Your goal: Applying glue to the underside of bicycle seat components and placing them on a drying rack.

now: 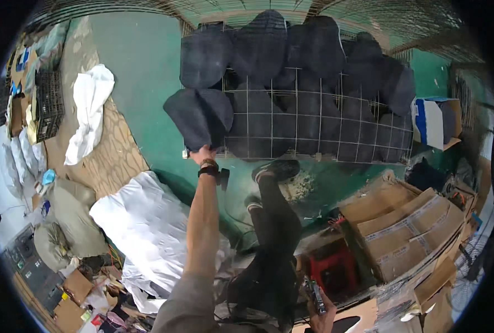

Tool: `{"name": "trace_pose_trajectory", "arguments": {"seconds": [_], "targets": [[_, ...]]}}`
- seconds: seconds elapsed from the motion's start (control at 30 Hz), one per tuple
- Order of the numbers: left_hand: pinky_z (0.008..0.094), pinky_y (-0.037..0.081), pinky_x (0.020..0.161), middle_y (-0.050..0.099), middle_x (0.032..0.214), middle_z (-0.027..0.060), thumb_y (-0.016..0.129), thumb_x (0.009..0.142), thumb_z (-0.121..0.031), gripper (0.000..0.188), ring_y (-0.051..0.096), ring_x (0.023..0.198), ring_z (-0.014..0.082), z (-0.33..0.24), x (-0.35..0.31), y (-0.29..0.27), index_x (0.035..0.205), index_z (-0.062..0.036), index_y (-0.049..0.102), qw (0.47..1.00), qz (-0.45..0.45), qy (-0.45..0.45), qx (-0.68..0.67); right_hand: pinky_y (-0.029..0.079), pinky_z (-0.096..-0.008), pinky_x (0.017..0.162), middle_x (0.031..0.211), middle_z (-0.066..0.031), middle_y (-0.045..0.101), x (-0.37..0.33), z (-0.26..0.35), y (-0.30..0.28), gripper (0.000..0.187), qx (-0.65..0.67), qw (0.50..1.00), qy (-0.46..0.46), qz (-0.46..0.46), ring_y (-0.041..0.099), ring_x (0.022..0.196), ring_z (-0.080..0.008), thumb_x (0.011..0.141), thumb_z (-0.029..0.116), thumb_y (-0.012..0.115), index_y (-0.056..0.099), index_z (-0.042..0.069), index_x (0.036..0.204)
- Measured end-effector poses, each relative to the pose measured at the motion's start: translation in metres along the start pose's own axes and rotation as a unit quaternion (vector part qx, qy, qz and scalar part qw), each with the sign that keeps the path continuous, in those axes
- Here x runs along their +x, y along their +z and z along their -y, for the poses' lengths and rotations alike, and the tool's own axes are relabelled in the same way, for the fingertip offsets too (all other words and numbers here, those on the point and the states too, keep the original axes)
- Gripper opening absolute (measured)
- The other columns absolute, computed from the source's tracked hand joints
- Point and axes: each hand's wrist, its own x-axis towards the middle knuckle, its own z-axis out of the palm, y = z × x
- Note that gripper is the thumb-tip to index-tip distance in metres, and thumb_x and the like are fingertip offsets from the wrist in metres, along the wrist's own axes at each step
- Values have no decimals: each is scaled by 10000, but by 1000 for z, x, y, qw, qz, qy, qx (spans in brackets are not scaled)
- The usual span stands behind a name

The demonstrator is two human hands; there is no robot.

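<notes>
My left hand [203, 155] reaches forward and pinches the lower edge of a dark, rounded fabric-like piece [199, 116] at the left end of a wire mesh rack [297, 114]. Its fingers are partly hidden by the piece. A dark band and a small black device [218, 175] sit on that wrist. Several similar dark pieces [261, 47] stand in the rack and behind its mesh. Low in the view, my right hand [323, 319] is closed around a small dark handheld tool with shiny parts [314, 295], whose kind I cannot make out.
White cloth [147, 216] covers something at my left; another white cloth [91, 108] lies farther off. Flattened cardboard [405, 227] and a red item [335, 269] are at my right. An open box [434, 123] stands beside the rack's right end. My legs and shoes [277, 170] are near its front.
</notes>
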Motion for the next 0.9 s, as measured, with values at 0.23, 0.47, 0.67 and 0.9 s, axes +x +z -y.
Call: {"name": "trace_pose_trajectory", "arguments": {"seconds": [0.23, 0.47, 0.67, 0.9], "targets": [[384, 530, 943, 692, 1238, 205, 664, 748, -36, 627, 667, 1115, 362, 55, -64, 38, 1362, -150, 602, 888, -27, 153, 434, 475, -479, 1049, 1423, -258, 569, -2, 1, 24, 833, 90, 991, 89, -51, 555, 1318, -392, 901, 595, 653, 546, -52, 1415], [392, 528, 853, 737, 1088, 134, 607, 900, -169, 448, 684, 942, 253, 31, 51, -27, 1344, -145, 657, 950, -66, 162, 258, 484, -468, 1001, 1361, -292, 600, -26, -18, 14, 908, 134, 989, 51, -31, 589, 1245, -414, 858, 623, 687, 541, -96, 1395], [410, 432, 1067, 564, 1449, 202, 603, 927, -218, 574, 560, 1286, 373, 40, -167, 37, 1464, -48, 495, 802, 181, 82, 563, 477, -433, 994, 1297, -264, 650, -79, 7, 38, 596, 175, 962, 60, -201, 607, 1215, -362, 920, 296, 663, 567, -71, 1380], [428, 463, 839, 615, 1288, 173, 564, 975, -247, 347, 577, 1117, 300, 48, -252, 48, 1291, -106, 565, 500, 580, 175, 619, 494, -292, 719, 900, -107, 676, -174, 14, -18, 388, 291, 897, 98, -318, 565, 788, -107, 898, 145, 742, 682, 47, 1269]]}}
